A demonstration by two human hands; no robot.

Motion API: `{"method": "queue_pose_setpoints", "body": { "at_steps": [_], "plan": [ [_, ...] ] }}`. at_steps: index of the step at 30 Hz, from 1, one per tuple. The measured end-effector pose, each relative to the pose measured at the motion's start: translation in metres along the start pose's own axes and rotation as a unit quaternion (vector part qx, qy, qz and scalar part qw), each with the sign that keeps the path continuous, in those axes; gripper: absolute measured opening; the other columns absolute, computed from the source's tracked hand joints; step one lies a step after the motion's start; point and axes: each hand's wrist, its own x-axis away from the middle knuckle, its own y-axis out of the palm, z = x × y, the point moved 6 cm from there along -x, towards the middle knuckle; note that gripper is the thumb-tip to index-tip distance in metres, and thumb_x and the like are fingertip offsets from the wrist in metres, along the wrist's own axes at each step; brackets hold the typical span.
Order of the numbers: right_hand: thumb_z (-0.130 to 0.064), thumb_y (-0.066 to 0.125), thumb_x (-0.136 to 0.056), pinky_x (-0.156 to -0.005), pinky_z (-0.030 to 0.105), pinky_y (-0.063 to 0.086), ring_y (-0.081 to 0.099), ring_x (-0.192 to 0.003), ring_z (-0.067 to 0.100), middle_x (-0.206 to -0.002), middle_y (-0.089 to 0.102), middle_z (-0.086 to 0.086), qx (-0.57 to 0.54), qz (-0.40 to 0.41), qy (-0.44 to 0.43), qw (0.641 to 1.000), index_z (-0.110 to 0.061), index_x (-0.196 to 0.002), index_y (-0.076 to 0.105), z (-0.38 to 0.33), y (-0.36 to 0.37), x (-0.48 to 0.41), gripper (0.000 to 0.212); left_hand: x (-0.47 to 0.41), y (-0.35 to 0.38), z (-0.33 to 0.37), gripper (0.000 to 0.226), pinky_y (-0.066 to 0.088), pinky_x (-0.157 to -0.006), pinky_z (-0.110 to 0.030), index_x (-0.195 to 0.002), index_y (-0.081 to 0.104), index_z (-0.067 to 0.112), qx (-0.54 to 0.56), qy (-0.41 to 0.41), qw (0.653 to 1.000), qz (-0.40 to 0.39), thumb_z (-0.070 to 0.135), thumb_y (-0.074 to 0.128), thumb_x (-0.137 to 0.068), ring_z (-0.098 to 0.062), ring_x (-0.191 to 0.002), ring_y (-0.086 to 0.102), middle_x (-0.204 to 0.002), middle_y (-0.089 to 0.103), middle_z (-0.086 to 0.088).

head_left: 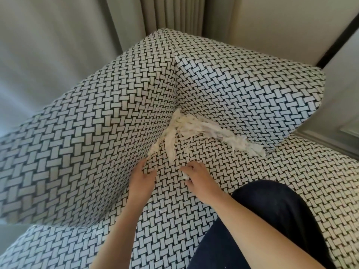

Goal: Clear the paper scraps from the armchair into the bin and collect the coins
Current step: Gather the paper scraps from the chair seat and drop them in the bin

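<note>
A heap of torn white paper scraps (196, 131) lies in the back corner of the armchair seat (291, 171), spreading along the crease under the back cushion. My left hand (140, 177) rests on the seat by the left armrest, just below the scraps, fingers relaxed. My right hand (196, 177) sits on the seat with its fingers curled round a small white scrap (185, 174). No coins or bin show in the view.
The armchair's woven black-and-white armrest (77, 142) rises on the left and its back cushion (242, 90) on the right. My knee in dark trousers (272, 214) presses on the seat. Grey curtains (165, 14) hang behind.
</note>
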Motion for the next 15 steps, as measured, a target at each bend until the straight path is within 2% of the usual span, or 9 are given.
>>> {"method": "queue_pose_setpoints", "body": {
  "at_steps": [2, 4, 6, 8, 12, 15],
  "plan": [
    [-0.012, 0.053, -0.093, -0.105, 0.027, 0.036, 0.041, -0.120, 0.015, -0.127, 0.048, 0.002, -0.004, 0.011, -0.018, 1.000, -0.015, -0.126, 0.054, -0.001, 0.001, -0.001, 0.034, -0.004, 0.002, -0.002, 0.051, 0.034, -0.082, -0.024, -0.141, 0.035, 0.020, -0.023, 0.003, 1.000, 0.002, 0.014, 0.049, -0.093, 0.003, -0.078, 0.045, -0.138, 0.042, 0.003],
    [-0.012, 0.052, -0.093, -0.097, 0.026, 0.042, 0.048, -0.112, 0.014, -0.116, 0.054, 0.001, -0.012, 0.012, -0.023, 1.000, -0.013, -0.114, 0.059, -0.001, 0.003, -0.001, 0.022, -0.011, 0.009, -0.003, 0.055, 0.036, -0.080, -0.020, -0.143, 0.032, 0.021, -0.041, 0.013, 0.999, -0.010, 0.013, 0.050, -0.092, 0.007, -0.075, 0.042, -0.132, 0.041, 0.007],
    [-0.013, 0.051, -0.094, -0.092, 0.024, 0.044, 0.052, -0.104, 0.012, -0.110, 0.056, 0.001, -0.029, 0.010, -0.013, 0.999, -0.012, -0.108, 0.061, 0.001, 0.002, -0.002, 0.018, -0.022, 0.017, -0.002, 0.058, 0.040, -0.094, -0.023, -0.142, 0.032, 0.023, -0.043, 0.033, 0.998, -0.022, 0.012, 0.052, -0.089, -0.005, -0.102, 0.052, -0.129, 0.041, 0.013],
    [-0.012, 0.052, -0.094, -0.088, 0.022, 0.046, 0.054, -0.097, 0.012, -0.106, 0.058, 0.001, -0.066, 0.017, 0.012, 0.998, -0.011, -0.106, 0.063, 0.005, -0.001, -0.004, 0.017, -0.035, 0.023, -0.005, 0.060, 0.037, -0.106, -0.038, -0.141, 0.032, 0.020, -0.026, 0.017, 0.999, -0.014, 0.012, 0.055, -0.086, -0.020, -0.124, 0.045, -0.136, 0.045, 0.005],
    [-0.010, 0.058, -0.091, -0.074, 0.007, 0.044, 0.056, -0.084, 0.004, -0.099, 0.060, -0.002, -0.134, 0.050, 0.053, 0.988, -0.014, -0.102, 0.066, 0.013, -0.010, -0.006, 0.014, -0.057, 0.036, -0.019, 0.072, 0.033, -0.109, -0.045, -0.144, 0.025, 0.013, 0.037, -0.084, 0.996, 0.020, 0.020, 0.061, -0.082, -0.026, -0.131, 0.036, -0.143, 0.038, -0.007],
    [-0.011, 0.060, -0.089, -0.072, 0.004, 0.044, 0.057, -0.080, 0.002, -0.093, 0.063, -0.005, -0.172, 0.074, 0.070, 0.980, -0.014, -0.098, 0.068, 0.018, -0.019, -0.009, 0.012, -0.068, 0.043, -0.023, 0.081, 0.034, -0.107, -0.048, -0.140, 0.031, 0.017, 0.053, -0.129, 0.990, 0.038, 0.030, 0.066, -0.068, -0.028, -0.130, 0.035, -0.140, 0.041, -0.005]
  ]
}}
